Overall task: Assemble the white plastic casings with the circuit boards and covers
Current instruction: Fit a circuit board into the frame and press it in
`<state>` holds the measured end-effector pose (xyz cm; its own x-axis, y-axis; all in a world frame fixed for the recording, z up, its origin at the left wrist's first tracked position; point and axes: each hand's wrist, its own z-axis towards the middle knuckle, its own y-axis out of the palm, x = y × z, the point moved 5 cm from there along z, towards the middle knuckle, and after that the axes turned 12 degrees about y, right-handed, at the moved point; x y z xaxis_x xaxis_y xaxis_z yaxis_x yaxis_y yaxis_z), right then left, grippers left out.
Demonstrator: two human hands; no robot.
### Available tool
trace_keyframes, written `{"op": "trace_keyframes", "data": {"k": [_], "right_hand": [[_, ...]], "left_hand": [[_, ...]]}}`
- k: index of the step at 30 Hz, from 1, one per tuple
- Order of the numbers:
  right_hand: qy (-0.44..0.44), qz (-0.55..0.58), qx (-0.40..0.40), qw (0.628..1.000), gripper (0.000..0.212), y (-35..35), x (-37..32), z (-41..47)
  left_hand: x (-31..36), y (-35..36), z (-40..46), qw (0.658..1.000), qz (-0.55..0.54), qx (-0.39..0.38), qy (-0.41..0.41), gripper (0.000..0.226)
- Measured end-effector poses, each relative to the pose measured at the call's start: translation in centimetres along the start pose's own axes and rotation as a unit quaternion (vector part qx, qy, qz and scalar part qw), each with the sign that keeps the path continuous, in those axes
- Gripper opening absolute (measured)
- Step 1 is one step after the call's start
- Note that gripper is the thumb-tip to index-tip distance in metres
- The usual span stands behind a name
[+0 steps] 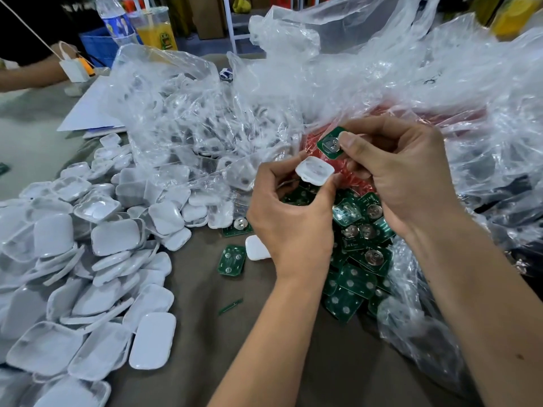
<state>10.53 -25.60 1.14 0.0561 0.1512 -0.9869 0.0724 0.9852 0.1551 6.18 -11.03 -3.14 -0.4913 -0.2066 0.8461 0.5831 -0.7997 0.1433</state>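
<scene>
My left hand (pixel 291 221) pinches a white plastic casing (pixel 314 170) by its edges, hollow side up. Just above and to the right of it, my right hand (pixel 402 174) pinches a green circuit board (pixel 330 144) with a round metal battery clip. Board and casing are close but apart. Beneath my hands lies a heap of green circuit boards (pixel 361 248). A big pile of white casings and covers (pixel 88 274) spreads over the table's left side. A lone board (pixel 232 259) and a white casing (pixel 256 248) lie near my left wrist.
Crumpled clear plastic bags (pixel 205 127) (pixel 440 92) with more parts fill the back and right. Red plastic (pixel 346 168) shows behind my hands. At the far left are another person's arm (pixel 26 76), a water bottle (pixel 116 22) and a cup of orange drink (pixel 155 29).
</scene>
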Motion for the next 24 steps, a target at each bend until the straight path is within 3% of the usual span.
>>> {"op": "trace_keyframes", "data": {"k": [8,24], "right_hand": [[-0.01,-0.042,-0.001,0.999,0.009,0.2,0.1,-0.1],[-0.037,-0.046,0.002,0.998,0.012,1.1,0.6,-0.5]], "left_hand": [[-0.5,-0.1,0.0,0.999,0.004,0.023,-0.025,0.042],[-0.7,0.5,-0.2,0.992,-0.121,0.001,-0.046,0.04]]}}
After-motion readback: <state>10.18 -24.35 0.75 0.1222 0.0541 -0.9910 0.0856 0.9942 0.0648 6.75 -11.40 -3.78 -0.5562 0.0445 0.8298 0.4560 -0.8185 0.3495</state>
